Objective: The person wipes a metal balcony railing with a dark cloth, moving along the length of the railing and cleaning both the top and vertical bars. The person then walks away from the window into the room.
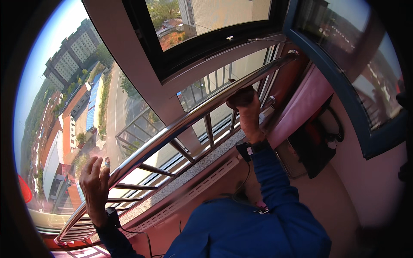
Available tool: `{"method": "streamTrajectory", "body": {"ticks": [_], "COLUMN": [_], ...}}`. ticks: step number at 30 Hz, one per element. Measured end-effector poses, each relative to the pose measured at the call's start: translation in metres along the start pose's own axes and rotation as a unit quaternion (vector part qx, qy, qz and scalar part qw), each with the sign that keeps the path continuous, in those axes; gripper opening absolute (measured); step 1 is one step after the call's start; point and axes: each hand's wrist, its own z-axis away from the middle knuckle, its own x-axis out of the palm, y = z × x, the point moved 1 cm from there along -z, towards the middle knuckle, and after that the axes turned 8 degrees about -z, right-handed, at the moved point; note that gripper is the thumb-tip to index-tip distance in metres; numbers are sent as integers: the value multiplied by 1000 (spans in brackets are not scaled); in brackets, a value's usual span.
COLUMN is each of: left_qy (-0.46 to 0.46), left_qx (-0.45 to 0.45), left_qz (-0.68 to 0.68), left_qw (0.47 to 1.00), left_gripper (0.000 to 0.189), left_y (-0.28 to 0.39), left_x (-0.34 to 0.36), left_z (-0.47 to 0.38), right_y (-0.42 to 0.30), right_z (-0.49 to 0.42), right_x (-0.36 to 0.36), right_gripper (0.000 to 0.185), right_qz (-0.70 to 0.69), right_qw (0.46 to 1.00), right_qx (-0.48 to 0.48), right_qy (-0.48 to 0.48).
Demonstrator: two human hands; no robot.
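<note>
A polished steel handrail (193, 111) slants across the view in front of a window. My right hand (249, 113) is closed around its upper right part. The fingers there are in deep shade, and I cannot tell whether the dark brown patch at them is a cloth. Farther down the rail, my left hand (95, 187) is raised beside it with bent fingers slightly apart and nothing visible in them. Whether it touches the rail or the window glass (113, 129) is unclear. Both wrists carry a small black device with a cable.
Beneath the rail run steel bars (209, 130) and a speckled stone sill (193, 169). An opened dark-framed window sash (342, 75) juts in at right, above a pink curtain (295, 104). A black bag-like object (313, 146) lies by the wall. A slotted panel (193, 195) follows the sill.
</note>
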Motion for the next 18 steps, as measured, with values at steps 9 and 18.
{"method": "streamTrajectory", "body": {"ticks": [9,18], "left_qy": [-30,-2], "left_qx": [77,36], "left_qz": [108,95], "left_qw": [991,995], "left_gripper": [28,33], "left_y": [110,110], "left_x": [44,48], "left_z": [-92,-88], "right_y": [119,166], "right_z": [39,56], "right_x": [-81,-113], "right_gripper": [44,21], "right_qz": [-43,-395], "right_qw": [960,788], "right_qx": [258,470], "right_qy": [-101,40]}}
